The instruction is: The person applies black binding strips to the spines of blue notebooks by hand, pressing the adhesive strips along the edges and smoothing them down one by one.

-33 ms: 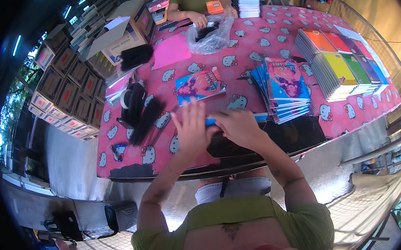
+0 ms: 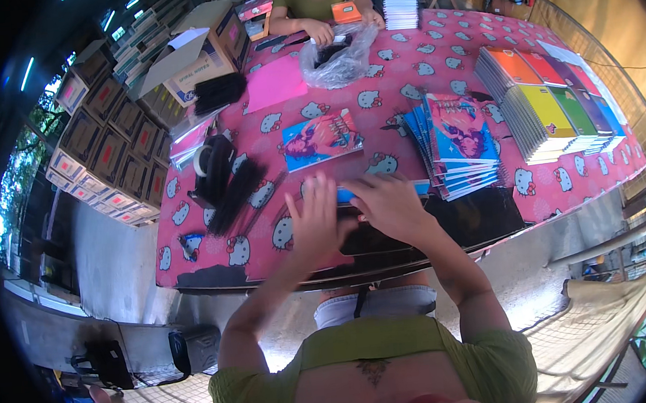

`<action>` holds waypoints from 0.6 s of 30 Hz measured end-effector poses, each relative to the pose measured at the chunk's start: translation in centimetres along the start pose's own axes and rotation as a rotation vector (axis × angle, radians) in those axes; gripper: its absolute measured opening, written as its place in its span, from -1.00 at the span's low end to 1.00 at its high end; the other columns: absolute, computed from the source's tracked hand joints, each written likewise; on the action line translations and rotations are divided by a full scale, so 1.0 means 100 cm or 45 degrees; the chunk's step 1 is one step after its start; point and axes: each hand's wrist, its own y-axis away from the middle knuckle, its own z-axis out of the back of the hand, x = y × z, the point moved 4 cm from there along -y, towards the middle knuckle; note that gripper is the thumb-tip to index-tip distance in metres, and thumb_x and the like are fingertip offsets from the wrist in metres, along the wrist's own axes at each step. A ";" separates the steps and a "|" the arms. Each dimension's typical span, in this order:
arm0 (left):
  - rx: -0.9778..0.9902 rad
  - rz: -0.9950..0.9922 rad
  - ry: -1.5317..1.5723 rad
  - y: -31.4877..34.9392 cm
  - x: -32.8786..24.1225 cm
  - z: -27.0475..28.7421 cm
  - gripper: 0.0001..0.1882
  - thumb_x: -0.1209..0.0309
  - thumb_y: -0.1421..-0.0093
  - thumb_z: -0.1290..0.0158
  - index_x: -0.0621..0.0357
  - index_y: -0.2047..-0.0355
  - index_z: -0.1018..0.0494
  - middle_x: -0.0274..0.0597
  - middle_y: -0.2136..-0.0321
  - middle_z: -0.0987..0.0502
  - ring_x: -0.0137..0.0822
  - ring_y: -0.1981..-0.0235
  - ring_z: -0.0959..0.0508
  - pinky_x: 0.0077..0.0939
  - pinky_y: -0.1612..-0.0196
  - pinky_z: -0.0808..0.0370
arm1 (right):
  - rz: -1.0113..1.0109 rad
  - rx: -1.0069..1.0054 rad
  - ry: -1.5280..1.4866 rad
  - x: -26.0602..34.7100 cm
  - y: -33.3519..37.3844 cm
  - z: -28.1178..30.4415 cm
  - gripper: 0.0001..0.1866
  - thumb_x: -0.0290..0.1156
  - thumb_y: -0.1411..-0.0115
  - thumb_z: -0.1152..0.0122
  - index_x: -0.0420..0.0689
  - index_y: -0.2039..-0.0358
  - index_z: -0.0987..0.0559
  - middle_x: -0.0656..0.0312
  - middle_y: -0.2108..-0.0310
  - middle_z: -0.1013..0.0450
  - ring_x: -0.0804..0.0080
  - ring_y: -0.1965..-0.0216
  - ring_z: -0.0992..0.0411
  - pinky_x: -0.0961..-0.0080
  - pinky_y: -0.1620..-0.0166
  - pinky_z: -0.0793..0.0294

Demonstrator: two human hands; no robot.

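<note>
Near the table's front edge, a thin blue notebook (image 2: 421, 188) is seen nearly edge-on, mostly covered by my hands. My right hand (image 2: 394, 208) is closed over it, with the fingertips at its top edge. My left hand (image 2: 315, 215) is held at its left end, fingers stretched up and thumb apart; whether the palm touches it I cannot tell. Just beyond lies a notebook with a pink and blue illustrated cover (image 2: 324, 138). A fanned stack of matching notebooks (image 2: 463, 143) rests to the right of my hands.
Bundles of black binding strips (image 2: 239, 196) and a tape roll (image 2: 202, 162) lie left. Spiral notebooks in several colours (image 2: 548, 103) stand far right. Across the table (image 2: 403, 68), a person handles a clear plastic bag (image 2: 336, 62). Cartons (image 2: 105, 142) are piled beyond the left side.
My left hand has shifted slightly right and down, nearer my right hand. The right hand has moved a little to the right, still on the blue notebook.
</note>
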 end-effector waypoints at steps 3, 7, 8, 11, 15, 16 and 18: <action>0.191 0.022 0.124 0.037 -0.013 -0.018 -0.04 -0.09 -0.20 -0.09 0.46 -0.34 -0.12 0.40 -0.40 -0.04 0.28 -0.46 0.01 0.54 -0.35 0.24 | -0.061 0.132 0.066 -0.018 0.016 0.002 -0.78 -0.34 -0.17 -0.25 0.01 0.15 -0.60 0.19 0.41 -0.58 0.11 0.36 -0.59 0.16 0.23 -0.48; -0.040 -0.120 -0.198 -0.017 -0.006 0.015 -0.01 -0.11 -0.05 -0.24 0.34 -0.30 -0.22 0.26 -0.35 -0.18 0.17 -0.41 -0.15 0.44 -0.31 -0.02 | -0.099 0.236 -0.009 -0.026 0.012 0.010 -0.77 -0.34 -0.16 -0.26 0.02 0.14 -0.60 0.20 0.41 -0.59 0.15 0.35 -0.59 0.17 0.24 -0.48; 0.220 -0.136 -0.028 0.007 -0.016 0.001 -0.04 -0.09 -0.09 -0.22 0.35 -0.31 -0.21 0.26 -0.36 -0.17 0.17 -0.42 -0.13 0.39 -0.32 -0.05 | -0.093 0.210 -0.024 -0.026 0.016 0.010 -0.76 -0.34 -0.16 -0.27 0.02 0.14 -0.61 0.21 0.41 -0.59 0.16 0.35 -0.59 0.18 0.24 -0.48; -0.040 -0.064 -0.147 -0.022 -0.006 0.015 -0.04 -0.09 -0.11 -0.21 0.33 -0.32 -0.19 0.25 -0.36 -0.16 0.16 -0.44 -0.10 0.35 -0.34 -0.06 | -0.097 0.213 -0.035 -0.031 0.013 0.006 -0.76 -0.35 -0.16 -0.28 0.02 0.13 -0.62 0.19 0.42 -0.60 0.15 0.35 -0.59 0.18 0.26 -0.48; 0.073 -0.177 -0.106 -0.016 -0.014 0.013 -0.01 -0.09 -0.11 -0.21 0.37 -0.34 -0.16 0.24 -0.38 -0.15 0.17 -0.44 -0.10 0.32 -0.36 -0.03 | -0.062 0.162 -0.051 -0.027 0.013 0.004 -0.75 -0.35 -0.16 -0.28 0.01 0.12 -0.63 0.19 0.45 -0.60 0.13 0.38 -0.59 0.17 0.27 -0.49; 0.139 -0.311 0.029 0.007 -0.025 0.009 -0.04 -0.08 -0.15 -0.17 0.37 -0.34 -0.15 0.23 -0.38 -0.15 0.13 -0.44 -0.10 0.30 -0.36 -0.04 | -0.085 0.130 -0.090 -0.029 0.015 0.003 -0.75 -0.34 -0.16 -0.29 -0.01 0.12 -0.63 0.17 0.46 -0.60 0.11 0.41 -0.59 0.17 0.27 -0.49; 0.064 -0.200 -0.077 -0.009 -0.017 0.006 0.00 -0.09 -0.14 -0.19 0.39 -0.36 -0.12 0.27 -0.39 -0.11 0.16 -0.45 -0.08 0.35 -0.38 0.05 | -0.105 0.199 -0.040 -0.030 0.011 0.001 -0.73 -0.33 -0.17 -0.29 -0.02 0.09 -0.62 0.15 0.47 -0.59 0.10 0.42 -0.58 0.16 0.28 -0.49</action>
